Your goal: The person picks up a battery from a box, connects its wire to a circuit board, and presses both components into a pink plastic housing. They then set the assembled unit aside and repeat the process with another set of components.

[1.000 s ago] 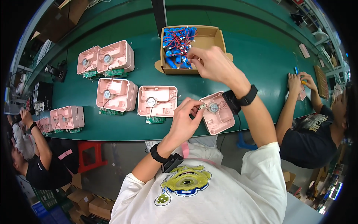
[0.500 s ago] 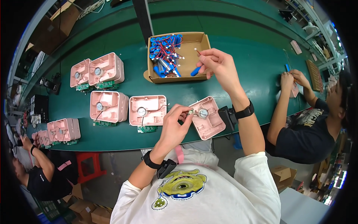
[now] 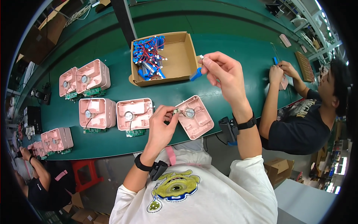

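My right hand (image 3: 228,76) is raised beside the cardboard box and closed on a blue cylindrical battery (image 3: 195,74). Its white plug (image 3: 201,57) shows at the thumb and fingertips, while the battery hangs just below. Lower down, my left hand (image 3: 162,125) pinches a small pale-green part (image 3: 175,111) at the left edge of a tilted pink plastic housing (image 3: 197,125). Thin wires run from that part toward a round silver speaker (image 3: 190,112) inside the housing. Whether the small part is a board or a connector, I cannot tell.
The open cardboard box (image 3: 179,56) holds several blue batteries (image 3: 147,56) with red and black leads. More pink housings (image 3: 134,108) with green circuit boards (image 3: 135,133) stand to the left. Co-workers sit on both sides; one's arm (image 3: 269,100) rests on the table at right.
The view has shifted, so the table things sit further left. My right hand has brought the battery away from the box, over its right edge. My left hand keeps its pinch by the housing.
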The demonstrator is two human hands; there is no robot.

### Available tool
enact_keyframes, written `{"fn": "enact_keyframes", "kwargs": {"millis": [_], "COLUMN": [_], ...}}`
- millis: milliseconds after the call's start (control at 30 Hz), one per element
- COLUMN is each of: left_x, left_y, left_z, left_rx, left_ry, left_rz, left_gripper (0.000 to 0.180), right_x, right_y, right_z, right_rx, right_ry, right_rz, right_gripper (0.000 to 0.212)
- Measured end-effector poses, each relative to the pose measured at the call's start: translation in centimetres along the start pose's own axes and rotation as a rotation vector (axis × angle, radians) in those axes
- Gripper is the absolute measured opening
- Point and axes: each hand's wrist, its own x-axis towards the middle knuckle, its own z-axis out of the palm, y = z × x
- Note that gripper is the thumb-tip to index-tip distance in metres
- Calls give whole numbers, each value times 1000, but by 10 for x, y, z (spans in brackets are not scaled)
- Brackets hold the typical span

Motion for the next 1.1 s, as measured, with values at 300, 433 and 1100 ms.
{"fn": "enact_keyframes", "kwargs": {"millis": [300,433,1100], "left_x": [0,-6,2], "left_y": [4,7,-2], "left_z": [13,14,28], "left_rx": [-45,-38,-100], "left_ry": [50,44,128], "left_rz": [26,14,-57], "left_gripper": [16,13,19], "right_x": [-28,-36,-41], "right_y": [-1,-4,8], "right_z": [5,3,7], "right_rx": [-552,-467,-747], "right_ry": [-245,-263,-369], "right_rz": [-14,68,-328], "right_gripper": [14,14,12]}}
